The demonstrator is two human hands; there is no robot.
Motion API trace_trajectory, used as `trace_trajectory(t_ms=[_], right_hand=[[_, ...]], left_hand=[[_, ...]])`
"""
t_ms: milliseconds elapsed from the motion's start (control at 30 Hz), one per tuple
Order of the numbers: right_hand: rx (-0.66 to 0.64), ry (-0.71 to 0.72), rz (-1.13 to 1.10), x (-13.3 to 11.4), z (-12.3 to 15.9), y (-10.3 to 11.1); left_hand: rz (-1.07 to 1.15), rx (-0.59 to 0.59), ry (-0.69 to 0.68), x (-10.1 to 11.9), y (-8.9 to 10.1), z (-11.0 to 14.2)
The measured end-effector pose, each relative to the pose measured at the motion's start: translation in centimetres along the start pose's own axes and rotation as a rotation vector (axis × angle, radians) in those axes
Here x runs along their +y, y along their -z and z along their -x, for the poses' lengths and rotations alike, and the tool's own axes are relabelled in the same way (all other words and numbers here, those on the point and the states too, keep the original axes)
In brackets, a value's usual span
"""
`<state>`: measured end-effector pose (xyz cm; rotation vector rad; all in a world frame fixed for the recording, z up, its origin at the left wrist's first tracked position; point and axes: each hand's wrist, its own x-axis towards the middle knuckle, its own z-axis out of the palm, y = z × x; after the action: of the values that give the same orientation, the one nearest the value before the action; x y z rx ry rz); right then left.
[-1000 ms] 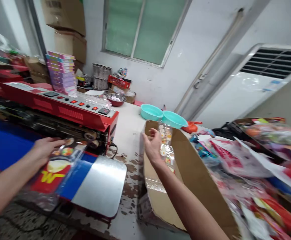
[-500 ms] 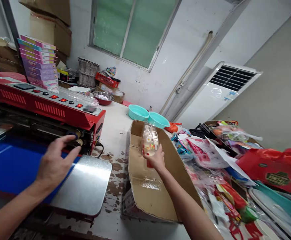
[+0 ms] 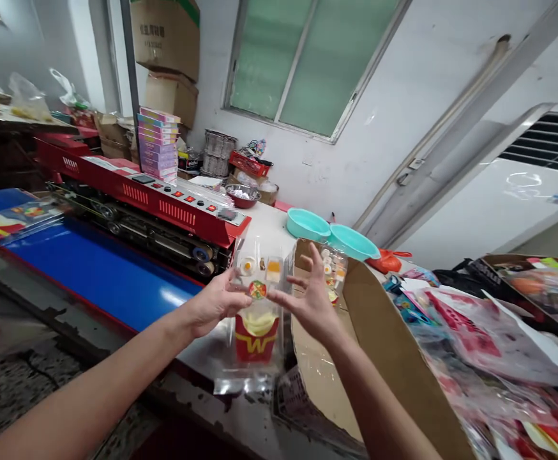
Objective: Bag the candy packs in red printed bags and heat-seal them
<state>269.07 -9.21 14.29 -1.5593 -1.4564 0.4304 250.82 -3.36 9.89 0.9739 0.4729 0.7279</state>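
Observation:
My left hand (image 3: 214, 303) pinches the left edge of a clear plastic packet (image 3: 257, 335) of toy food, thumb in front and fingers partly hidden. A red carton of toy fries, a small pizza and an egg show through its film. To the right of it, my right hand (image 3: 313, 303) is open with fingers spread, its thumb reaching close to the packet; I cannot tell if they touch. Behind that hand, a similar packet (image 3: 335, 265) lies at the far end of the open cardboard box (image 3: 379, 319).
A red sealing machine (image 3: 164, 204) with a blue conveyor belt (image 3: 111, 262) stands on the left, more packets (image 3: 15, 220) at its far left end. Turquoise basins (image 3: 308, 223) sit behind the box. Piled bags and packaging (image 3: 475, 319) crowd the right side.
The view has swung left. My right hand has let go of the packet in the box and come back leftward, opening. My left hand, earlier empty over the belt, now grips another packet.

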Motion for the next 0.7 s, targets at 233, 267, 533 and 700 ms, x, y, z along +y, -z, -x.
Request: trace_trajectory(t_ms=[233,267,533,700], right_hand=[[-0.609,-0.213,-0.324,-0.3,-4.1,0.2],[-0.621,-0.262,-0.345,0.1,-4.2,-0.3],[-0.408,-0.452,-0.460,2.0,-3.0,-4.0],[-0.303,-0.487,-0.494,1.9,-2.0,-5.6]], left_hand=[[0.067,-0.191,0.164,-0.9,3.8,3.3],[0.077,-0.178,0.176,-1.1,4.0,3.5],[0.114,0.225,0.158,0.0,4.8,0.4],[0.013,0.430,0.152,0.1,4.9,-1.3]])
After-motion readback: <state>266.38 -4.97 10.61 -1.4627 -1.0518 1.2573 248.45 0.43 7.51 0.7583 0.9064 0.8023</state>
